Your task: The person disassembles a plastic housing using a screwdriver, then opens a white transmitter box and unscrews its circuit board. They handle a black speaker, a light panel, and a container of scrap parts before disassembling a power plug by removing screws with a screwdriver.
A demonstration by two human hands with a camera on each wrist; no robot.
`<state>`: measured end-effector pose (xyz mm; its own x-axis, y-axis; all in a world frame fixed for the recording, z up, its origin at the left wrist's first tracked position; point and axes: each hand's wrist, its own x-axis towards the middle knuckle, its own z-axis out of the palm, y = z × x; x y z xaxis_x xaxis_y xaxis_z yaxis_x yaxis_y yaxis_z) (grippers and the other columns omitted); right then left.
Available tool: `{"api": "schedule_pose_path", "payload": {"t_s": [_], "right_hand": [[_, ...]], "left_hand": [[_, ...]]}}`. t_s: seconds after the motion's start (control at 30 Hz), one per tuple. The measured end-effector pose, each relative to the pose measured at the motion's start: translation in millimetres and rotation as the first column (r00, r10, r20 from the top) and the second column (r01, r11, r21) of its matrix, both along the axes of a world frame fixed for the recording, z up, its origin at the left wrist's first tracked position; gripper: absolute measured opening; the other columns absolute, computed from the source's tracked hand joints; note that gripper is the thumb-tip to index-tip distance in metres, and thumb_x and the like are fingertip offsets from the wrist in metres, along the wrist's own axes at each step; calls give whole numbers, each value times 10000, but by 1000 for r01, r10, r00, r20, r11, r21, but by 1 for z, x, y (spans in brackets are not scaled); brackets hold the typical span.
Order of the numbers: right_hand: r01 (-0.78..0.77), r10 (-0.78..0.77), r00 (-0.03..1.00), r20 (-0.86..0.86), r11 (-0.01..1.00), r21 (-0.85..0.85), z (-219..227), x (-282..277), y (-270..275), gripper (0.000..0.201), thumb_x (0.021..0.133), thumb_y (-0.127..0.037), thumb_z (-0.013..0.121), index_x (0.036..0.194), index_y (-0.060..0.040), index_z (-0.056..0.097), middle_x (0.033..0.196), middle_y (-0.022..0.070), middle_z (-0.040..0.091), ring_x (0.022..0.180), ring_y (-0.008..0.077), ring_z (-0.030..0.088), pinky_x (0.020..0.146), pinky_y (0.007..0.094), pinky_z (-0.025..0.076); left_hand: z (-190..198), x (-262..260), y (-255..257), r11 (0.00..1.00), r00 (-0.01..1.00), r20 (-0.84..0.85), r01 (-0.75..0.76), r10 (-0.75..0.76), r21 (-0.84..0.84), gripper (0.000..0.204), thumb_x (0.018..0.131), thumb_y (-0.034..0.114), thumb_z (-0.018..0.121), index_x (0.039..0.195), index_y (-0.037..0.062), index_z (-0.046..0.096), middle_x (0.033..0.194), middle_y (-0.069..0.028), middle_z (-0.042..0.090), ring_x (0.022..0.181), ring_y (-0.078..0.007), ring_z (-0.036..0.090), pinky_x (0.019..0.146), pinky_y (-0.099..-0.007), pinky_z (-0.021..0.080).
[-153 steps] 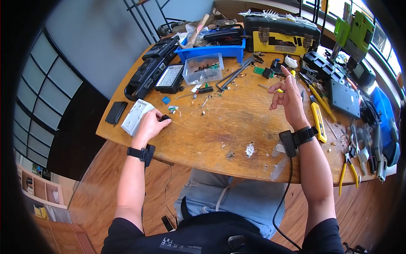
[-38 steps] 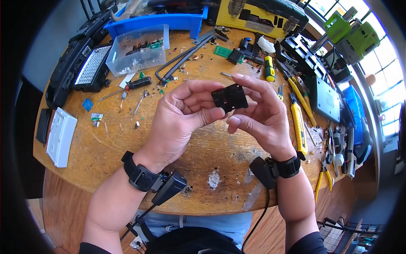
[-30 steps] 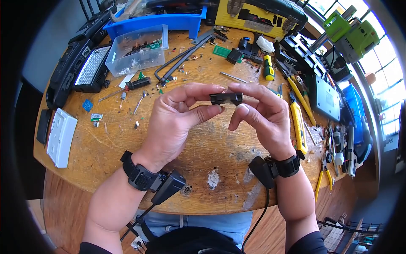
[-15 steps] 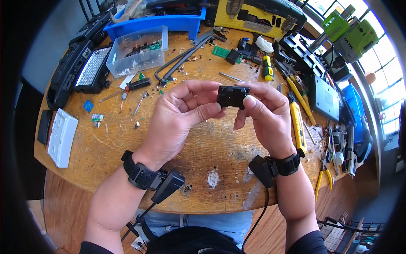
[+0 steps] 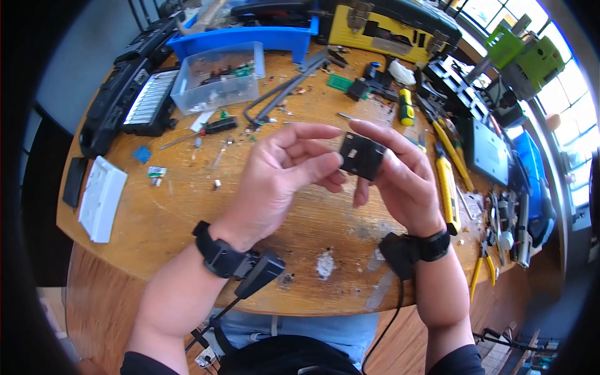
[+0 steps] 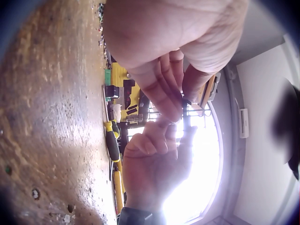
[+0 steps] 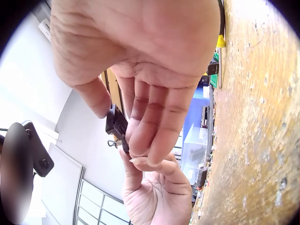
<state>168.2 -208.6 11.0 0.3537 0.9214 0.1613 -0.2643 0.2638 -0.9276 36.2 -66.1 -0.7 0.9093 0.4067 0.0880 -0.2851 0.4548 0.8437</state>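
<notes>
A small, squarish black plastic part [image 5: 362, 156] with a little hole in its face is held up above the middle of the table. My right hand [image 5: 409, 181] pinches it between thumb and fingers at its right side. At the opposite edge, the thumb and fingertips of my left hand [image 5: 275, 172] pinch its left corner. Seen in the right wrist view, the black part [image 7: 115, 123] has a raised, stepped side, and the left hand [image 7: 159, 194] meets its far end. In the left wrist view my fingers hide most of it.
On the wooden table [image 5: 187, 219] lie a white plastic housing [image 5: 103, 200], a clear bin [image 5: 215, 87] of small parts and a hex key [image 5: 275, 100]. To the right are a yellow utility knife [image 5: 447, 190], pliers [image 5: 482, 265] and a green drill [image 5: 531, 56].
Earlier the left hand held a dark piece beside the white housing, with the right hand raised apart. Since then both hands have met at the black part, which has been turned over and tilted.
</notes>
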Motion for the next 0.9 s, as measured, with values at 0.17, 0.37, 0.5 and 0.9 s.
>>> {"api": "schedule_pose_path", "payload": {"t_s": [0.17,0.37,0.5,0.9], "right_hand": [[-62,62,998,11,998,1,-1,-1,-1,551,880,-235,556,1310,66,391,1053,115,586,703,161,614,606,271,522],[-72,72,997,-23,997,10,-3,0,0,603,832,-236,636,1300,63,401,1051,130,587,703,192,618,586,284,529],[-46,47,997,-55,999,27,-7,0,0,572,803,-202,672,1257,50,432,1034,135,590,715,200,621,580,303,543],[53,-50,997,-64,998,35,-7,6,1,462,789,-149,681,1159,18,461,941,105,578,635,167,599,561,279,516]], "left_hand": [[-1,0,3,996,996,-7,91,-91,13,364,832,62,649,1168,6,519,861,-82,644,748,-144,645,660,-251,524],[-1,0,3,994,994,9,107,-107,-33,396,834,47,643,1196,5,487,864,-83,647,754,-142,646,665,-252,527],[-3,1,3,992,993,17,119,-119,-32,391,834,47,642,1191,1,487,863,-79,647,751,-143,646,672,-252,529],[31,-35,106,441,615,176,-709,769,550,239,848,75,613,1079,15,588,956,-83,624,839,-135,606,752,-271,523]]}}
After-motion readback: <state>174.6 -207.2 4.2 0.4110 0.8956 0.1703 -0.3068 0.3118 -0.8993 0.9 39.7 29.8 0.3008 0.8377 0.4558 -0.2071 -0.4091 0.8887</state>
